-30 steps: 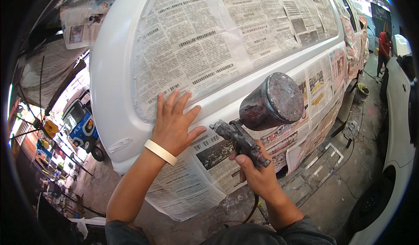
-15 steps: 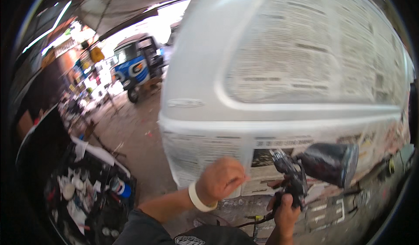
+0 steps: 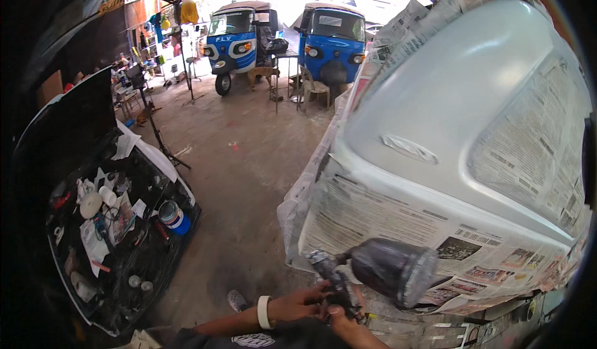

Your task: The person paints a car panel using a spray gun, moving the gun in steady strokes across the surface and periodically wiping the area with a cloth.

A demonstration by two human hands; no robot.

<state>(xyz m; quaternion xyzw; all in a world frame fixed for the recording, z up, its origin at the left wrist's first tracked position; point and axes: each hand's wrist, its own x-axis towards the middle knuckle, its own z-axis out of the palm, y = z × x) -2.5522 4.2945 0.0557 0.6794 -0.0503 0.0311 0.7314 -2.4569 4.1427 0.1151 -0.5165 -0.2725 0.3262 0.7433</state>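
Note:
A dark, paint-stained spray gun (image 3: 333,287) with a big side-tilted cup (image 3: 385,268) is low in the picture, in front of the white vehicle body (image 3: 423,113). My right hand (image 3: 345,324) grips the gun's handle. My left hand (image 3: 301,302), with a cream band on the wrist, reaches across to the gun, its fingers curled on it and partly hidden. Newspaper sheets (image 3: 360,206) cover the vehicle's window area and lower panel.
At left, a black panel (image 3: 81,249) holds rags, tools and a blue-labelled can (image 3: 174,217). Two blue three-wheelers (image 3: 333,44), a plastic chair (image 3: 314,91), a dog (image 3: 261,74) and a stand (image 3: 149,125) occupy the background. Concrete floor (image 3: 236,175) lies between.
The view has swung left toward the three-wheelers and panel. My left hand has left the vehicle's surface and come onto the spray gun, which is now lower in the picture.

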